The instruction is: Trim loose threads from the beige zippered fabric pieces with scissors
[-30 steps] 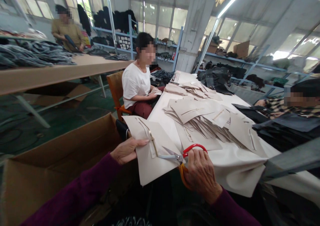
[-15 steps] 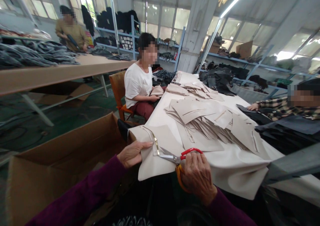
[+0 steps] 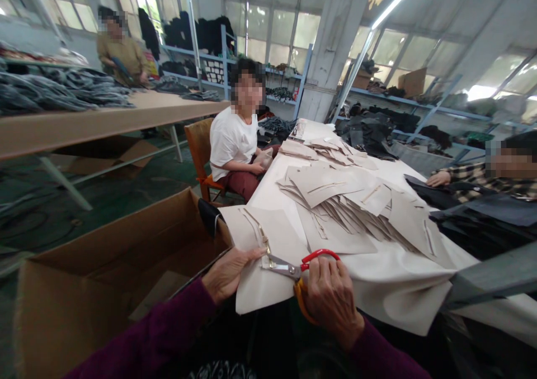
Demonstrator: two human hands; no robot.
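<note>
Snipping at a beige fabric piece [image 3: 268,267] at the table [image 3: 394,169]

Right hand [image 3: 329,298] works red-handled scissors [image 3: 293,269] at the zipper strip, left hand [image 3: 229,273] pins the piece's edge. Big cardboard box [image 3: 96,278] sits just left, more beige pieces [image 3: 344,200] piled beyond.

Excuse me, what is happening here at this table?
A person holds a beige fabric piece with the left hand and has red-handled scissors in the right hand, blades at a strip sewn on it. More pieces are piled on the table. Two other people sit alongside.
</note>
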